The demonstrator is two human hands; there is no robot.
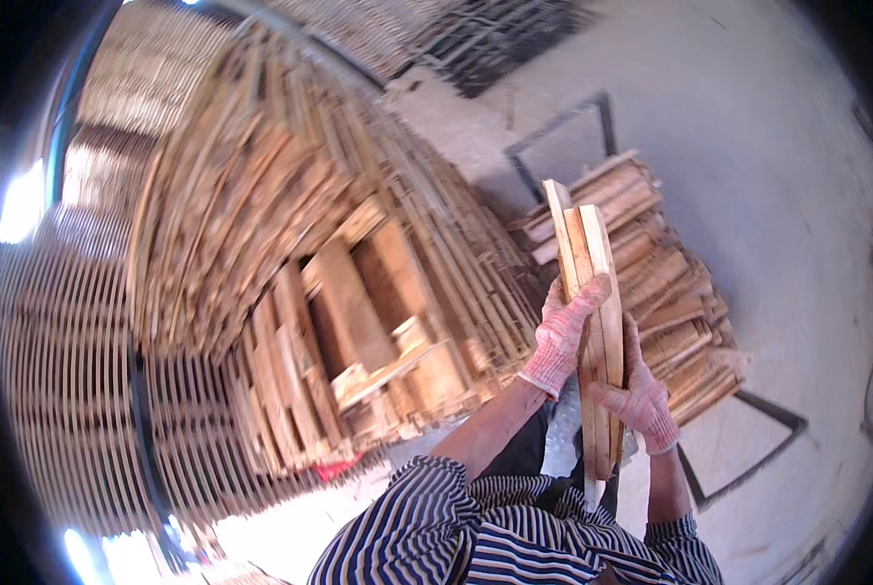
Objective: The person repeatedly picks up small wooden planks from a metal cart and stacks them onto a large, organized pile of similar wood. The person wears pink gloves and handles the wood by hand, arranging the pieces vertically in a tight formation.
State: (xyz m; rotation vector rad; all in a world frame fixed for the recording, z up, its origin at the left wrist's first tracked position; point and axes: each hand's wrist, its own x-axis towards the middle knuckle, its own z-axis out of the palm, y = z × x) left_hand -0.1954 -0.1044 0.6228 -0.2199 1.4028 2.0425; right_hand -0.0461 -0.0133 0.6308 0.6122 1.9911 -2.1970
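A small bundle of wooden boards (602, 341) is held upright in front of my body, its far ends uneven. My left hand (565, 333), in a pink-and-white work glove, is closed round the bundle's left side, higher up. Lower down on the right side, my right hand (639, 395) grips the same boards, wearing a matching glove. Just beyond the boards lies a stack of short wooden pieces (666, 292), partly hidden behind them.
To the left rises a large pile of long planks (261, 195), with shorter boards (349, 302) on its near part. A dark metal frame (749, 483) shows under the short stack. Slatted walling (66, 370) stands at far left; grey floor (749, 146) spreads on the right.
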